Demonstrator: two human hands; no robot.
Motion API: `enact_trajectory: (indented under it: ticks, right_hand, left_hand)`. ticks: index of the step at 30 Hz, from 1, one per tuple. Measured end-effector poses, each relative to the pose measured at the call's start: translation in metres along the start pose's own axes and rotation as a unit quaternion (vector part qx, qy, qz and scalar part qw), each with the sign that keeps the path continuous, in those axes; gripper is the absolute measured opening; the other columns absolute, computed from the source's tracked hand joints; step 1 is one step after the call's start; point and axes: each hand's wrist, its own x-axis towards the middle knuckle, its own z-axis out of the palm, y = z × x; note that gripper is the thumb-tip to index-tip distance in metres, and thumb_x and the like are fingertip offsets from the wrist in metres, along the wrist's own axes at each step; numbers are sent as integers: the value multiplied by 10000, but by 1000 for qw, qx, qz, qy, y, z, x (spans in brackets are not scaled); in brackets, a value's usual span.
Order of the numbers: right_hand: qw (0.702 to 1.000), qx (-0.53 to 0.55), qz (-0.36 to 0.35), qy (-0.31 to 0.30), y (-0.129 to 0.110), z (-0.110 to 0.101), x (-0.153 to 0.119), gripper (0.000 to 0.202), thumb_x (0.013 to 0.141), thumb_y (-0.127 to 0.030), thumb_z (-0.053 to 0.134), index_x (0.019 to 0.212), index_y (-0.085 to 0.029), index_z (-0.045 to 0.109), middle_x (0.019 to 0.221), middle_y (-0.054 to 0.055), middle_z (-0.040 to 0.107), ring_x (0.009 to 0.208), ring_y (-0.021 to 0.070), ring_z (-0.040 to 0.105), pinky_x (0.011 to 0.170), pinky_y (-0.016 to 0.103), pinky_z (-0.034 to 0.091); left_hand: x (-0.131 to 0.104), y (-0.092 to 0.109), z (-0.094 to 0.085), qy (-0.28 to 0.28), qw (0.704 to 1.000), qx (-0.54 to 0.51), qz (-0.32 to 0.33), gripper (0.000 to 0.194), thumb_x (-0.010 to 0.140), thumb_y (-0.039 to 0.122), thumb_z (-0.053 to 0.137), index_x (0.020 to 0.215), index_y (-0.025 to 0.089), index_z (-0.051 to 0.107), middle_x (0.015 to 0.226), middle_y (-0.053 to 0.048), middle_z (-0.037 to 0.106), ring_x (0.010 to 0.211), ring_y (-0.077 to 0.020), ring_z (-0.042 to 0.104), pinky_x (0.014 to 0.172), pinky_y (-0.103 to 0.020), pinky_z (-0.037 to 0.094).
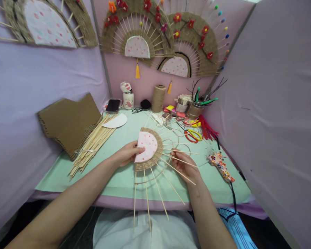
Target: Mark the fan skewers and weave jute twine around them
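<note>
Green table, left hand fingers pinching fan, right hand fingers gripping twine, scissors beyond.

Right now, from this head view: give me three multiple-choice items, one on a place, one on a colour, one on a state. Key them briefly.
1. Where does the twine spool stand?
A. at the back wall
B. on the cardboard
C. at the near table edge

2. What colour is the fan's dotted half-round?
A. blue
B. pink
C. black

3. What is the right hand doing?
A. lying flat
B. pinching a stick
C. holding scissors

Key: 1 A, it stands upright against the pink wall. 2 B, pink fabric under the left hand fingers. 3 B, its fingers close on a thin stick.
</note>
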Motion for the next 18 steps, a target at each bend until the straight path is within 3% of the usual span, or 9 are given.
enact_trajectory:
  ticks: [10, 18]
  right_hand:
    - [1000, -1, 7, -7, 1, 0, -1, 188, 647, -158, 757, 830, -162, 712, 736, 11, 706, 616, 86, 633, 534, 150, 512]
    - [1000, -13, 11, -2, 0, 2, -2, 216, 630, -166, 756, 835, -192, 693, 751, -4, 702, 632, 107, 624, 533, 199, 490]
  left_hand:
    - [0, 0, -2, 1, 1000, 16, 2, 464, 694, 237, 744, 1116, 135, 582, 1117, -126, 661, 864, -190, 655, 726, -281, 525]
    - [-2, 4, -2, 7, 999, 0, 45, 509, 685, 256, 757, 1147, 161, 567, 1159, -128, 650, 907, -207, 661, 741, -271, 522]
